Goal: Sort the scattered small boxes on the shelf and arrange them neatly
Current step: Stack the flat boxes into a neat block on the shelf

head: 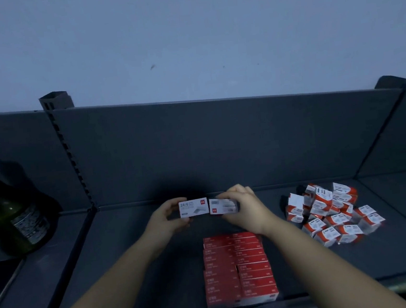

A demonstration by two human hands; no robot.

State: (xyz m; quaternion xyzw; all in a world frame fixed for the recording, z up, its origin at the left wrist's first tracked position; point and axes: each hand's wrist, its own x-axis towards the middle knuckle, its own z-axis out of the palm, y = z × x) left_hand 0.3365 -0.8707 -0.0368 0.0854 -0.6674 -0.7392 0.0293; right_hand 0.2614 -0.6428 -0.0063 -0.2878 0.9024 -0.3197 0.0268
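1. One dark shelf [138,261] spans the lower half of the frame.
2. At far left stands a green bottle [5,214].
3. Lower centre, a block of red boxes [239,270] lies in two tidy columns.
4. Right of centre sits a loose heap of boxes [328,213].
5. Left hand [165,219] and right hand [247,206] hover above the block.
6. Each pinches one small box between thumb and fingers: the 24/6 box [193,207] left, the barcode box [223,205] right, ends nearly touching.

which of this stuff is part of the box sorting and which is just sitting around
In the job: left hand with the 24/6 box; right hand with the barcode box; neat red rows; scattered pile.
Just lying about: green bottle; slotted post.
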